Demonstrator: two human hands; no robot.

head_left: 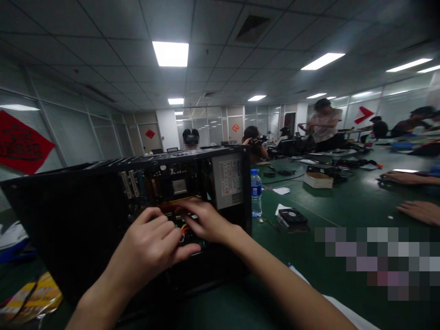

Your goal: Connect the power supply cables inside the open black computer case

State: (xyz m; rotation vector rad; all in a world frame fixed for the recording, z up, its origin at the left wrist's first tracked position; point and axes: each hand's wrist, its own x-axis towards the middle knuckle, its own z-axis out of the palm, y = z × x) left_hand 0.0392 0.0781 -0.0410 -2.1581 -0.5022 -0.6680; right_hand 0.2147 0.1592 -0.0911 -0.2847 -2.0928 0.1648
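Observation:
A black computer case (220,270) stands on the table in front of me with its side open. Inside it show a motherboard (179,185), white and blue slots, and a power supply (229,178) with a label at the upper right. Both my hands reach into the lower middle of the opening. My left hand (151,238) has curled fingers and its thumb points right; its fingertips are hidden. My right hand (204,220) is bent inward, fingers and thumb closing near red and yellow wires (184,230). What either hand grips is hidden.
Right of the case stand a water bottle (256,192) and a black cooling fan (293,219). A small cardboard box (318,180) lies farther back. Yellow packaging (32,298) is at the lower left. Another person's hands (419,211) rest at the right; several people work behind.

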